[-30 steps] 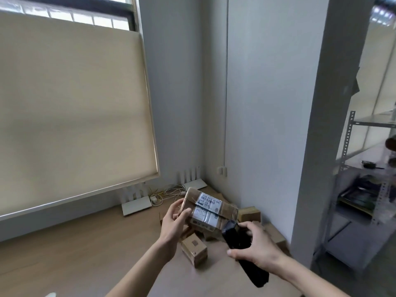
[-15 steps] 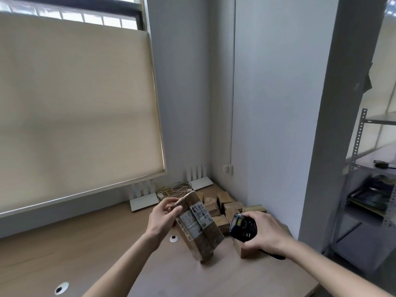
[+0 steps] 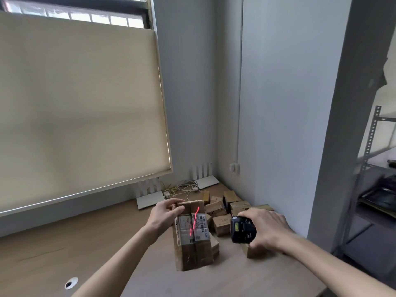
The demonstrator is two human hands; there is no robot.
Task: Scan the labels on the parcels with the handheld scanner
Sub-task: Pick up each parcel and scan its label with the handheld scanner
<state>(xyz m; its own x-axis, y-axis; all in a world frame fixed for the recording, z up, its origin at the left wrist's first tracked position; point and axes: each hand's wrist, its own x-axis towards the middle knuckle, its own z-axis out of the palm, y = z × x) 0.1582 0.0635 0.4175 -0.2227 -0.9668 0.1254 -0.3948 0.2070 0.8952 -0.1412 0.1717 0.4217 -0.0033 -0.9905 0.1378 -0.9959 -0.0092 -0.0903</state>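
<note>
A tall brown cardboard parcel (image 3: pixel 194 251) stands on end on the wooden desk, its white label (image 3: pixel 200 229) facing me. My left hand (image 3: pixel 165 214) grips its top left edge. To the right, my right hand (image 3: pixel 265 228) holds the black handheld scanner (image 3: pixel 242 230), aimed left at the parcel. A red scan line (image 3: pixel 194 221) runs down across the label.
Several small cardboard parcels (image 3: pixel 222 211) lie heaped in the desk's back right corner against the wall. Two white routers (image 3: pixel 150 198) and tangled cables (image 3: pixel 182 188) sit under the window blind. A cable hole (image 3: pixel 70 282) is at front left; a metal shelf (image 3: pixel 377 189) stands at right.
The parcel has been lowered from my raised hands and turned upright onto the desk. The scanner has come up beside it and its red line now falls on the label.
</note>
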